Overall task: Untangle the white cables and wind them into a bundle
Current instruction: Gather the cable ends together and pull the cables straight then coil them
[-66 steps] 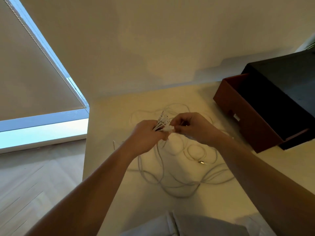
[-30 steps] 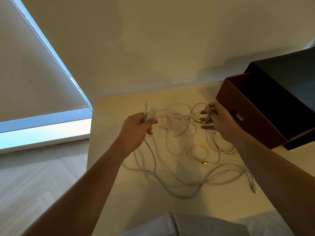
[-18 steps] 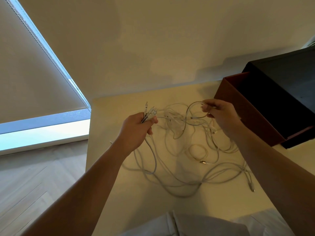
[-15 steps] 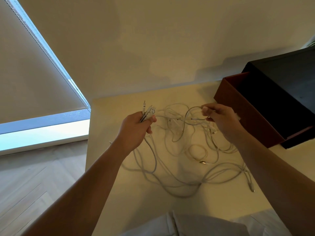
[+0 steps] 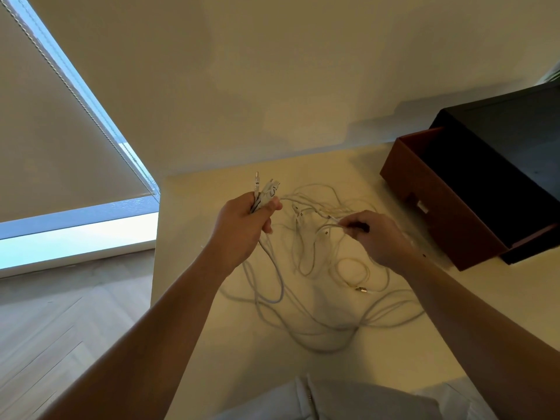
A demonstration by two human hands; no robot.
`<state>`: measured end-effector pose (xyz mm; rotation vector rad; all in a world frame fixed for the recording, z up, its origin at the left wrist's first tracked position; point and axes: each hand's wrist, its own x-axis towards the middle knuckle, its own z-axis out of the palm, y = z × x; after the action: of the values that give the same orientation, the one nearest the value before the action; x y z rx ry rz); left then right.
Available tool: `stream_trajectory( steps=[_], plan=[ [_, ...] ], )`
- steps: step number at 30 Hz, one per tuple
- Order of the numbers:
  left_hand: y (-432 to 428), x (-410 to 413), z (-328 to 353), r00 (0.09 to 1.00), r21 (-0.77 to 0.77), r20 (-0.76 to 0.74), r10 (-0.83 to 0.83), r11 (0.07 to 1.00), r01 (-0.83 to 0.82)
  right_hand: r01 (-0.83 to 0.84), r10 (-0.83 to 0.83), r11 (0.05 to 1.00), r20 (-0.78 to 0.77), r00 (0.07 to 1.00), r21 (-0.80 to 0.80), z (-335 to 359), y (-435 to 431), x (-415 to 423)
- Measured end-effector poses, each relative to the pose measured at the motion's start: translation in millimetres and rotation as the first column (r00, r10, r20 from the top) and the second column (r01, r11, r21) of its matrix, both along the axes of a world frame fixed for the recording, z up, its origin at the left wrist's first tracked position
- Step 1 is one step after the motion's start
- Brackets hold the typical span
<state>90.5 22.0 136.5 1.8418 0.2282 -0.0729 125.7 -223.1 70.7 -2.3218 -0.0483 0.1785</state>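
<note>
Left hand [image 5: 242,225] fists the plug ends [image 5: 266,189], right hand [image 5: 375,237] pinches one strand of those white cables [image 5: 318,298], which look light and floppy, so grabbing by the plugs seems smartest.

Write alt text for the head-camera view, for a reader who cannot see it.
A person's left hand grips several cable ends while the right hand pinches one strand of the tangled white cables spread on a pale table beside an open box.
</note>
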Motion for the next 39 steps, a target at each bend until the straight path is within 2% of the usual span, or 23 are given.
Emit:
stream_trajectory(
  steps=[5, 10, 14, 16, 20, 22, 24, 27, 29, 31, 34, 39],
  plan=[
    [0, -2, 4, 0.999, -0.023, 0.033, -0.018, 1.0, 0.019, 0.065, -0.059, 0.996, 0.093, 0.994, -0.06, -8, 10, 9],
    [4, -4, 7, 0.999, -0.041, 0.048, -0.023, 0.999, 0.025, 0.129, -0.121, 0.982, 0.063, 0.991, -0.137, -25, 7, 15],
    [7, -6, 8, 0.998, -0.053, 0.056, -0.018, 0.998, 0.021, 0.227, -0.209, 0.957, 0.113, 0.971, -0.183, -35, -1, 16],
    [8, -6, 9, 0.998, -0.06, 0.06, -0.016, 0.998, 0.02, 0.197, -0.184, 0.96, 0.08, 0.98, -0.199, -36, -3, 15],
    [7, -5, 11, 0.999, -0.073, 0.053, -0.013, 0.997, 0.017, 0.024, -0.034, 0.968, -0.033, 0.999, -0.251, -40, -3, 12],
    [6, -4, 11, 0.999, -0.079, 0.052, -0.015, 0.997, 0.019, 0.055, -0.063, 0.975, -0.029, 0.998, -0.215, -42, -2, 11],
    [5, -4, 12, 0.998, -0.077, 0.055, -0.016, 0.997, 0.02, 0.173, -0.17, 0.979, 0.029, 0.985, -0.105, -43, 0, 8],
    [7, -3, 12, 0.998, -0.074, 0.058, -0.019, 0.997, 0.023, 0.248, -0.241, 0.969, 0.215, 0.946, -0.005, -36, 2, 9],
    [8, -3, 12, 0.998, -0.078, 0.056, -0.013, 0.997, 0.018, 0.196, -0.177, 0.979, 0.232, 0.956, -0.058, -31, 1, 15],
    [9, -3, 11, 0.998, -0.082, 0.056, -0.005, 0.997, 0.01, 0.118, -0.089, 0.969, 0.14, 0.986, -0.218, -29, 1, 22],
    [12, -4, 9, 0.998, -0.077, 0.062, 0.0, 0.997, 0.005, 0.025, -0.036, 0.891, -0.015, 0.999, -0.454, -33, 0, 28],
    [23, -2, 8, 0.99, -0.098, 0.093, 0.107, 0.99, -0.098, 0.03, -0.079, 0.882, -0.085, 0.993, -0.471, -41, -10, 34]
  ],
)
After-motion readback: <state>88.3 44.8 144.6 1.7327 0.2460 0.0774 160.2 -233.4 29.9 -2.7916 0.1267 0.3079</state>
